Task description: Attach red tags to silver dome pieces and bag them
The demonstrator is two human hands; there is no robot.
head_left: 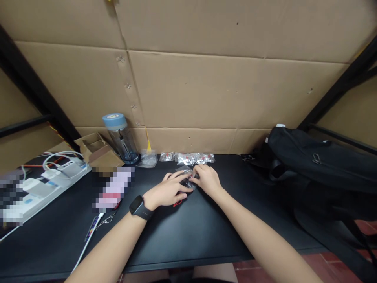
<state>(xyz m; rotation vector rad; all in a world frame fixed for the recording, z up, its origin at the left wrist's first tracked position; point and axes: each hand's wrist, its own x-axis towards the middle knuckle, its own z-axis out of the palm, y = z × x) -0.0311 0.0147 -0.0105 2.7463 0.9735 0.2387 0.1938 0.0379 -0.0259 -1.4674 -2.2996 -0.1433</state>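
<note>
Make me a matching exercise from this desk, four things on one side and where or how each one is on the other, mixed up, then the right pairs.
1. Bottle
2. Bag
3. Watch
4. Clear packet

A. Strapped on an arm
B. At the fingers of the left hand and right hand
C. Topped with blue
D. Black, at the right

Pairs: 1-C, 2-D, 3-A, 4-B

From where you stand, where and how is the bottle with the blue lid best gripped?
I'd wrap a hand around the upper body of the bottle, just under its blue lid, coming from the right. It looks upright and round; the cardboard box crowds its left, the cardboard wall backs it, and the plastic bag on the right lies low.
</note>
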